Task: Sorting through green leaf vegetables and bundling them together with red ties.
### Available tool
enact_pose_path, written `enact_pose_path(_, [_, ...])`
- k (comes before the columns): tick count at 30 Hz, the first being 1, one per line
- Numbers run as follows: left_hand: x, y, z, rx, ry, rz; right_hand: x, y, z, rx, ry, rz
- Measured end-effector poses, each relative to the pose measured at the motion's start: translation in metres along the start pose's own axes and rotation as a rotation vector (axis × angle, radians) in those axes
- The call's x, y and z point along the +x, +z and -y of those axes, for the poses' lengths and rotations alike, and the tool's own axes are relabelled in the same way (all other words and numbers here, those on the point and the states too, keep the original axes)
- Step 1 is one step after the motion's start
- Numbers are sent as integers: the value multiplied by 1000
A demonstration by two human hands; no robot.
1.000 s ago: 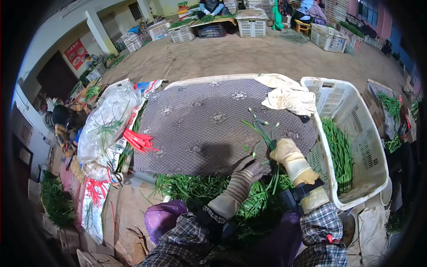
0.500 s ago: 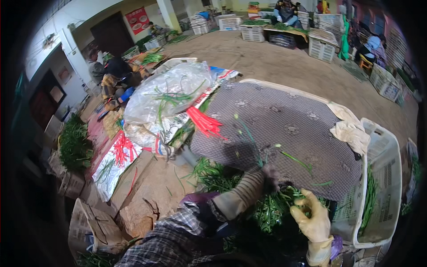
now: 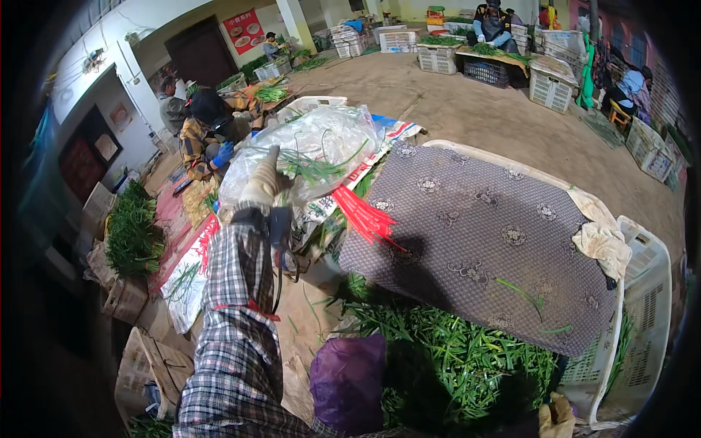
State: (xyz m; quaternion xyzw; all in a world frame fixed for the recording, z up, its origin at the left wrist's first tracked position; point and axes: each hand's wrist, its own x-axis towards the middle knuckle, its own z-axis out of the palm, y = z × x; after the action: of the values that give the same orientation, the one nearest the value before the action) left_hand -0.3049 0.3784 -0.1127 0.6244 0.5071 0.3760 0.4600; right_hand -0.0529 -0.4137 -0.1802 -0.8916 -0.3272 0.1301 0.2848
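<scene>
My left arm, in a plaid sleeve, reaches to the far left. Its gloved left hand (image 3: 261,182) is over a clear plastic sheet (image 3: 241,164), beside thin green stalks (image 3: 310,168) lying there. The fingers point away from me and are mostly hidden, so their grip does not show. At the lower edge my right hand (image 3: 557,417), in a pale yellowish glove, is partly cut off. Its visible fingers are bent and apart, with nothing seen in them. It is near a heap of green leafy stalks (image 3: 475,358) under the front of a grey patterned mat (image 3: 460,226).
Red strips (image 3: 365,215) hang over the mat's left corner. A pale cloth (image 3: 602,244) drapes its right corner, beside a white crate (image 3: 642,321). Loose stalks (image 3: 520,293) lie on the mat. A co-worker in blue gloves (image 3: 223,155) sits at the left, near bundled greens (image 3: 135,230).
My left hand has swung from the mat's front edge, where it held green stalks, to the plastic sheet. More stalks lie there. My right hand has dropped toward the lower edge.
</scene>
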Motion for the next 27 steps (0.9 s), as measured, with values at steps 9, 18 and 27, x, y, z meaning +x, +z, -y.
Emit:
enact_pose_path(9, [-117,26,106,100,236,-569,0,-15,10,241,284,-117])
enact_pose_path(18, [-78,-21,103,1101,711,-550,13,20,-56,510,498,227])
enact_pose_path(27, [-22,-92,112,1052,616,-147,0,-60,10,-80,211,-317])
